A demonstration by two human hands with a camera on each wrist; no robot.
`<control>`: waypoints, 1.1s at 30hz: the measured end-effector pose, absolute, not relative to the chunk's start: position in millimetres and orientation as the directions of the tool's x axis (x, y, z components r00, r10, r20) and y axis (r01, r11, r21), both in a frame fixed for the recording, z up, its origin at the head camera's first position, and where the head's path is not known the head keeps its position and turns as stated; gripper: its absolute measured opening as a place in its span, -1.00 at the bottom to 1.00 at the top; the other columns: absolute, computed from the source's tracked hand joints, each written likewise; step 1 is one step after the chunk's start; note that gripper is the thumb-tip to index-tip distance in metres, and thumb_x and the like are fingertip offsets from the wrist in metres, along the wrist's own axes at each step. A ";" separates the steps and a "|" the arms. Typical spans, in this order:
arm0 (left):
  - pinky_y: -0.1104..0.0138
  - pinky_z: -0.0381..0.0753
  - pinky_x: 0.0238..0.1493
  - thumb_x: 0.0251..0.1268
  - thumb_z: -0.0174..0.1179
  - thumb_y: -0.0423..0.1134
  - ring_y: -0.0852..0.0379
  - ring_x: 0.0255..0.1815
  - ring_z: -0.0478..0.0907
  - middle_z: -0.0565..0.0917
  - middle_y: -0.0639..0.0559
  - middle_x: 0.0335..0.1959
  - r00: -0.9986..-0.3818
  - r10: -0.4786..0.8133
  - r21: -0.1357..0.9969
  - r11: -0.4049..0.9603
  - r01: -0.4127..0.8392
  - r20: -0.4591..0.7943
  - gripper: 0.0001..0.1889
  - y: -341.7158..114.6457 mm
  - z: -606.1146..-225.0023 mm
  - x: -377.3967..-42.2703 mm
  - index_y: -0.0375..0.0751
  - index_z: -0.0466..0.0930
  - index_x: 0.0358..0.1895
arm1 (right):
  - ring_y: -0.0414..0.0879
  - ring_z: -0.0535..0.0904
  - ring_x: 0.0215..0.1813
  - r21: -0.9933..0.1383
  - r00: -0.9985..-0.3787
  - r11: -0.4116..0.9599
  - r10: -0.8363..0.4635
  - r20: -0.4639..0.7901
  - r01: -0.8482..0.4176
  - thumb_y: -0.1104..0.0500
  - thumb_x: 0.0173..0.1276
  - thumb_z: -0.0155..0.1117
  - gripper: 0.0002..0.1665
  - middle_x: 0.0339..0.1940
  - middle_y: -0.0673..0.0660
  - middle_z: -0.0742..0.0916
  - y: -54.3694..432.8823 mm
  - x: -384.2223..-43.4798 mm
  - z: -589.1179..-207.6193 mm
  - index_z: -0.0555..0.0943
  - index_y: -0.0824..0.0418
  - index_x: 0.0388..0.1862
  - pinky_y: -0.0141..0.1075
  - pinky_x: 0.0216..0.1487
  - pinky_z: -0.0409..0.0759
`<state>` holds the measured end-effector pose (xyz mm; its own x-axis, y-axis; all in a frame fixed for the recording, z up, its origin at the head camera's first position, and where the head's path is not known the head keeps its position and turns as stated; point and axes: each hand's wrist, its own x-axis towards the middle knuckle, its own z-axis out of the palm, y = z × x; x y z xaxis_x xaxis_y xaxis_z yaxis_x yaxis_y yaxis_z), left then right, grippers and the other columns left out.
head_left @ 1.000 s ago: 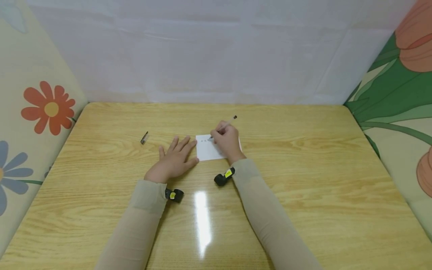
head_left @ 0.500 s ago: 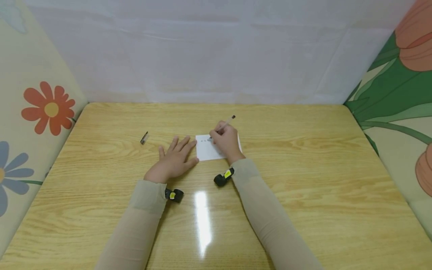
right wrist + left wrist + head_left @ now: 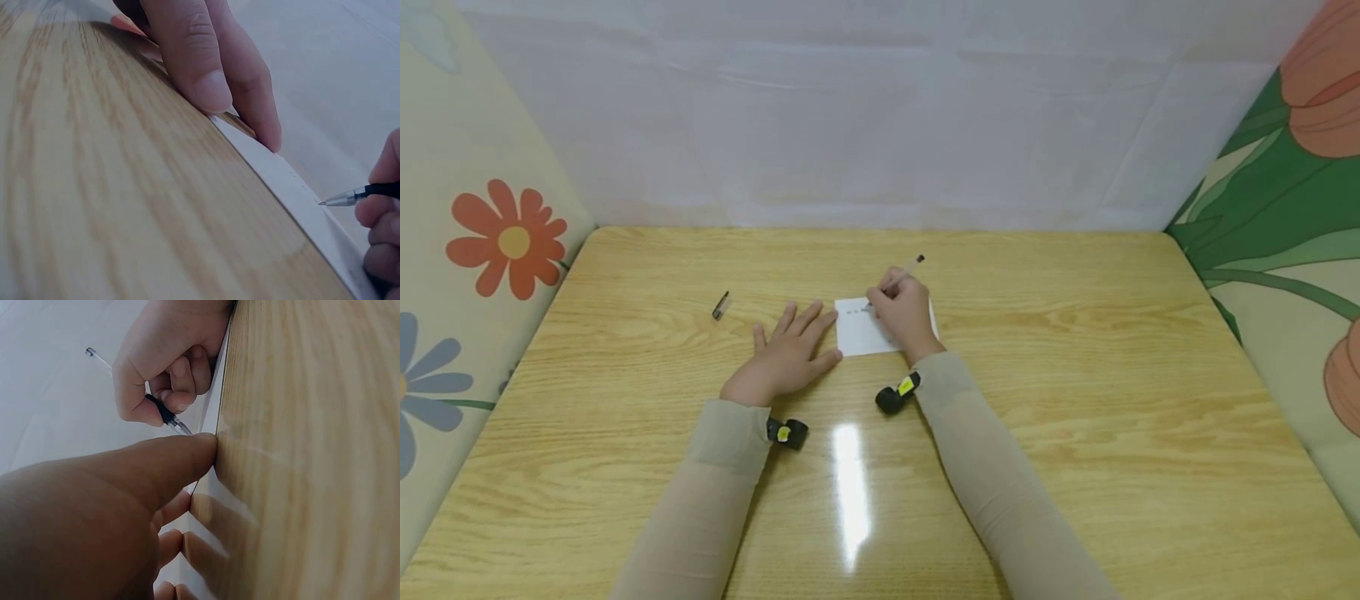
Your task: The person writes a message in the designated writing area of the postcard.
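A small white sheet of paper (image 3: 859, 337) lies on the wooden table, with a short row of dark marks near its far edge. My right hand (image 3: 906, 312) pinches a pen (image 3: 912, 265) with a clear barrel and dark grip. In the right wrist view the pen's metal tip (image 3: 340, 199) meets the paper. My left hand (image 3: 782, 358) lies with fingers spread, its thumb and index fingertip touching the paper's left edge. A pen cap (image 3: 721, 306) with a dark clip lies on the table to the left of that hand.
The wooden table (image 3: 1112, 375) reaches back to a white cloth (image 3: 880, 117). Flower-patterned panels stand at the left (image 3: 445, 150) and right. A small black camera is strapped at each wrist, and a bright reflection lies between the forearms.
The pen's upper end has shifted very slightly, and the right hand moves a hair over the paper. The left hand, paper and cap keep their places.
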<state>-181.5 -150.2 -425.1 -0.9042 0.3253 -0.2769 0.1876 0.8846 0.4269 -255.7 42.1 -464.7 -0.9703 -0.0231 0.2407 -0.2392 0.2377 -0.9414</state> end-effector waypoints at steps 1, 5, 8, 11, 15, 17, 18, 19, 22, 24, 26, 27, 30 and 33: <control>-0.50 -0.54 0.33 0.61 -0.05 0.09 -0.34 0.63 -0.45 -0.18 -0.17 0.68 -0.904 0.326 0.427 0.884 0.188 -0.276 -0.28 -150.1 -425.1 -181.6 -0.08 -0.05 0.66 | -0.24 0.48 -0.64 -0.942 -0.970 0.237 -0.023 0.241 -0.240 0.34 0.23 0.27 -0.82 -0.71 0.01 0.57 42.2 -255.8 -464.6 0.51 0.24 -0.55 -0.44 -0.56 0.39; -0.49 -0.55 0.33 0.61 -0.06 0.10 -0.32 0.63 -0.46 -0.19 -0.16 0.68 -0.903 0.323 0.420 0.888 0.186 -0.284 -0.27 -150.3 -426.1 -182.2 -0.07 -0.06 0.66 | -0.22 0.48 -0.63 -0.943 -0.972 0.235 -0.026 0.235 -0.235 0.33 0.24 0.27 -0.81 -0.70 0.01 0.57 42.5 -255.6 -464.3 0.51 0.24 -0.55 -0.43 -0.57 0.38; -0.49 -0.54 0.33 0.61 -0.07 0.11 -0.32 0.63 -0.47 -0.20 -0.15 0.68 -0.902 0.321 0.409 0.893 0.187 -0.289 -0.27 -150.9 -427.2 -183.2 -0.06 -0.07 0.66 | -0.21 0.49 -0.62 -0.943 -0.973 0.240 -0.031 0.229 -0.230 0.32 0.26 0.27 -0.80 -0.68 0.02 0.58 42.5 -255.6 -464.7 0.51 0.23 -0.55 -0.42 -0.55 0.40; -0.49 -0.54 0.33 0.61 -0.07 0.11 -0.32 0.63 -0.47 -0.19 -0.16 0.68 -0.903 0.320 0.405 0.895 0.188 -0.287 -0.27 -151.5 -427.9 -184.1 -0.06 -0.07 0.66 | -0.20 0.50 -0.60 -0.943 -0.973 0.242 -0.033 0.228 -0.229 0.31 0.28 0.27 -0.80 -0.67 0.03 0.59 42.3 -255.7 -465.2 0.51 0.22 -0.54 -0.41 -0.53 0.41; -0.50 -0.54 0.33 0.61 -0.07 0.10 -0.33 0.63 -0.47 -0.19 -0.16 0.68 -0.902 0.321 0.405 0.894 0.189 -0.288 -0.27 -151.5 -427.5 -183.7 -0.06 -0.07 0.66 | -0.20 0.51 -0.59 -0.941 -0.973 0.247 -0.035 0.230 -0.232 0.31 0.28 0.27 -0.81 -0.66 0.04 0.60 42.1 -256.0 -465.8 0.52 0.23 -0.53 -0.41 -0.51 0.44; -0.50 -0.55 0.33 0.61 -0.07 0.10 -0.33 0.63 -0.46 -0.18 -0.17 0.68 -0.902 0.322 0.408 0.893 0.188 -0.289 -0.27 -151.2 -426.9 -183.1 -0.07 -0.06 0.66 | -0.21 0.51 -0.59 -0.940 -0.973 0.249 -0.036 0.230 -0.232 0.32 0.27 0.27 -0.82 -0.66 0.04 0.60 42.0 -256.2 -466.1 0.52 0.23 -0.53 -0.41 -0.51 0.44; -0.49 -0.55 0.33 0.61 -0.07 0.10 -0.33 0.63 -0.47 -0.18 -0.17 0.68 -0.902 0.321 0.409 0.893 0.187 -0.289 -0.27 -151.0 -426.4 -182.6 -0.07 -0.07 0.66 | -0.21 0.51 -0.59 -0.940 -0.973 0.250 -0.037 0.230 -0.232 0.32 0.27 0.27 -0.82 -0.66 0.04 0.60 41.9 -256.2 -466.2 0.53 0.24 -0.53 -0.41 -0.51 0.44; -0.49 -0.55 0.33 0.61 -0.07 0.10 -0.33 0.63 -0.47 -0.18 -0.17 0.68 -0.901 0.322 0.410 0.892 0.187 -0.289 -0.27 -150.8 -426.0 -182.4 -0.07 -0.07 0.66 | -0.21 0.51 -0.59 -0.940 -0.973 0.251 -0.038 0.229 -0.231 0.32 0.27 0.27 -0.82 -0.66 0.04 0.61 42.0 -256.1 -466.1 0.53 0.24 -0.52 -0.41 -0.51 0.43; -0.49 -0.55 0.33 0.62 -0.07 0.09 -0.33 0.63 -0.46 -0.18 -0.17 0.68 -0.902 0.323 0.415 0.891 0.186 -0.288 -0.28 -150.1 -424.8 -181.7 -0.08 -0.06 0.66 | -0.20 0.51 -0.59 -0.939 -0.973 0.255 -0.040 0.229 -0.232 0.32 0.28 0.27 -0.82 -0.65 0.05 0.61 42.2 -255.7 -465.8 0.52 0.24 -0.52 -0.41 -0.51 0.43; -0.50 -0.54 0.33 0.61 -0.07 0.10 -0.33 0.63 -0.46 -0.18 -0.18 0.68 -0.902 0.324 0.415 0.890 0.188 -0.286 -0.28 -149.7 -424.2 -181.4 -0.08 -0.06 0.66 | -0.20 0.50 -0.59 -0.939 -0.973 0.256 -0.041 0.228 -0.231 0.32 0.28 0.27 -0.81 -0.65 0.05 0.60 42.3 -255.1 -465.4 0.52 0.23 -0.52 -0.41 -0.52 0.42; -0.50 -0.54 0.33 0.61 -0.06 0.10 -0.34 0.63 -0.45 -0.17 -0.18 0.68 -0.902 0.325 0.415 0.890 0.190 -0.285 -0.28 -149.4 -424.1 -181.4 -0.08 -0.05 0.66 | -0.20 0.49 -0.59 -0.939 -0.973 0.255 -0.043 0.226 -0.229 0.32 0.28 0.27 -0.81 -0.66 0.04 0.60 42.6 -254.5 -464.9 0.51 0.23 -0.53 -0.41 -0.53 0.42; -0.50 -0.53 0.33 0.61 -0.07 0.10 -0.34 0.63 -0.45 -0.17 -0.18 0.68 -0.901 0.325 0.415 0.890 0.190 -0.286 -0.28 -149.3 -424.1 -181.5 -0.08 -0.05 0.66 | -0.20 0.49 -0.60 -0.940 -0.973 0.253 -0.044 0.226 -0.229 0.32 0.28 0.27 -0.80 -0.66 0.04 0.60 42.7 -254.3 -464.7 0.51 0.23 -0.53 -0.41 -0.53 0.41; -0.50 -0.53 0.33 0.61 -0.07 0.10 -0.34 0.63 -0.45 -0.17 -0.18 0.68 -0.901 0.326 0.411 0.891 0.192 -0.286 -0.27 -149.5 -424.8 -181.6 -0.09 -0.05 0.66 | -0.20 0.47 -0.61 -0.940 -0.973 0.250 -0.048 0.226 -0.231 0.32 0.27 0.27 -0.80 -0.68 0.04 0.59 42.8 -254.0 -464.5 0.50 0.23 -0.54 -0.41 -0.55 0.40; -0.50 -0.53 0.33 0.61 -0.06 0.10 -0.34 0.63 -0.44 -0.17 -0.18 0.68 -0.901 0.325 0.407 0.893 0.193 -0.286 -0.27 -150.1 -425.8 -182.1 -0.08 -0.05 0.66 | -0.21 0.47 -0.62 -0.940 -0.973 0.251 -0.049 0.228 -0.233 0.33 0.26 0.27 -0.80 -0.69 0.03 0.59 42.9 -254.2 -465.0 0.50 0.23 -0.55 -0.42 -0.56 0.40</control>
